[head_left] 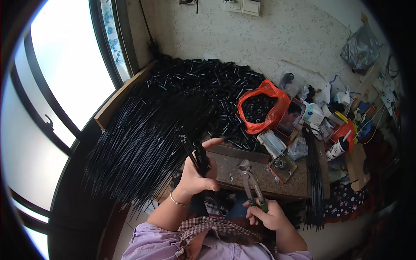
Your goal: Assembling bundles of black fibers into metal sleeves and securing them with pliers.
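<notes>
My left hand (190, 177) is raised at the near edge of the workbench, its thumb and index finger apart. Against its palm it holds a small bunch of black tubular parts (200, 157), with thin ends pointing up and away; the fingers behind them are partly hidden. My right hand (271, 216) is wrapped round the green-handled pliers (251, 184). Their grey jaws point away from me over the bench's front edge (229, 173), apart from the black parts. Beside my left hand lies a wide heap of long thin black rods (134, 143).
Short black tubes (195, 76) are piled along the wall. An orange-red plastic bag (277, 110) holds black round pieces. To its right are a red-edged screen (290, 118), a patterned cup with a straw (337, 149) and clutter. More black rods (314, 186) overhang the bench.
</notes>
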Tool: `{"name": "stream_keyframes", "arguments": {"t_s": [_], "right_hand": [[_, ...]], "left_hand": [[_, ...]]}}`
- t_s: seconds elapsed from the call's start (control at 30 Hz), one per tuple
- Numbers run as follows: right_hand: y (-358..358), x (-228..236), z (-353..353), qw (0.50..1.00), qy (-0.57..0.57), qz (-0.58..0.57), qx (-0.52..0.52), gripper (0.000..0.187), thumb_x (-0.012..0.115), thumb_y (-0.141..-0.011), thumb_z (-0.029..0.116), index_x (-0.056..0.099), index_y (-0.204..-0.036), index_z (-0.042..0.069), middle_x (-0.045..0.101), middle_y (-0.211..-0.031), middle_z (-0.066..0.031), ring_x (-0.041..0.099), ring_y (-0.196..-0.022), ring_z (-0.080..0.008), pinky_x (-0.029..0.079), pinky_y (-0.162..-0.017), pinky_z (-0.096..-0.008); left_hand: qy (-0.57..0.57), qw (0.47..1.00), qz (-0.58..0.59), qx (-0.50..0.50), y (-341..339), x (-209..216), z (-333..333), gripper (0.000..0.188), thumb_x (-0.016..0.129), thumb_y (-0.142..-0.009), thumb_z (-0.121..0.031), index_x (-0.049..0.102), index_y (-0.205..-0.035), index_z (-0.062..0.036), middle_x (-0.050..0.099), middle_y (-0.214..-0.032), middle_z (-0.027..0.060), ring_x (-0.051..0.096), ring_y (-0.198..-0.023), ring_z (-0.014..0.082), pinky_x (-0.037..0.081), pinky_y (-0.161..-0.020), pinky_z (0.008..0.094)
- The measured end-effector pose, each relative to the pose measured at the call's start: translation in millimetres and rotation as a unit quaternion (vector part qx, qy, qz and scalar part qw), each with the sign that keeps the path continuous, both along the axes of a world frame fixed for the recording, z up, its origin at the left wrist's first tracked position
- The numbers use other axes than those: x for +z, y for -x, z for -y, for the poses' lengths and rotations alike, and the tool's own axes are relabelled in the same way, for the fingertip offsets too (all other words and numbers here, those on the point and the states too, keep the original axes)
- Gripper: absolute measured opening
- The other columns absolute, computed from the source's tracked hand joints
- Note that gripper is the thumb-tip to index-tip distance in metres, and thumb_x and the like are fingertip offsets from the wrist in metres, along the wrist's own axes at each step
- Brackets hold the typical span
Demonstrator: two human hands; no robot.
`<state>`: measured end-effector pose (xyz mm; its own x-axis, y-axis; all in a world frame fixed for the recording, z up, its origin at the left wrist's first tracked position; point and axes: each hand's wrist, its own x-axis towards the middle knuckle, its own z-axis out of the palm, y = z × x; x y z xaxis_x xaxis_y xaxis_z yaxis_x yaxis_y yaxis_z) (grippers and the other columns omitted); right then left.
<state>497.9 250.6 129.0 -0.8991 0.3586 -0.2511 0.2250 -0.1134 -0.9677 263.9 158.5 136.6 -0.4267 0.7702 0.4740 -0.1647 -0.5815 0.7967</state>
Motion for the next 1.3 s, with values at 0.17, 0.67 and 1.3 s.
{"name": "stream_keyframes", "arguments": {"t_s": [0.17, 0.67, 1.3], "right_hand": [[8.1, -13.0, 11.9, 0.995, -0.035, 0.05, 0.082, 0.032, 0.051, -0.09, 0.017, 0.052, -0.116, -0.001, 0.061, -0.078, -0.0056, 0.055, -0.063, -0.0074, 0.044, -0.057, -0.0205], [5.2, 39.2, -1.4, 0.951, -0.215, 0.183, 0.127, 0.036, 0.047, -0.089, 0.009, 0.042, -0.123, 0.0, 0.06, -0.078, -0.0102, 0.06, -0.065, -0.0152, 0.048, -0.06, -0.0287], [19.8, 5.5, 37.6, 0.953, -0.301, -0.031, 0.006, 0.046, 0.056, -0.082, 0.006, 0.042, -0.125, -0.001, 0.056, -0.108, -0.0228, 0.06, -0.094, -0.0343, 0.049, -0.075, -0.0345]], "left_hand": [[0.142, 0.984, -0.104, 0.032, -10.9, 8.2, 1.7, 0.052, 0.085, -0.052, -0.021, 0.062, -0.093, 0.0006, 0.046, -0.062, -0.006, 0.039, -0.057, 0.0025, 0.027, -0.051, 0.0188], [0.155, 0.976, -0.136, 0.075, -17.8, -1.9, 3.9, 0.024, 0.076, -0.062, -0.014, 0.058, -0.072, -0.0023, 0.053, -0.062, -0.0015, 0.046, -0.054, 0.0049, 0.035, -0.049, 0.0206], [0.105, 0.988, 0.012, 0.108, -39.0, 17.1, 12.5, 0.035, 0.079, -0.057, -0.016, 0.053, -0.076, -0.0037, 0.052, -0.069, -0.002, 0.045, -0.062, 0.0032, 0.033, -0.053, 0.0176]]}}
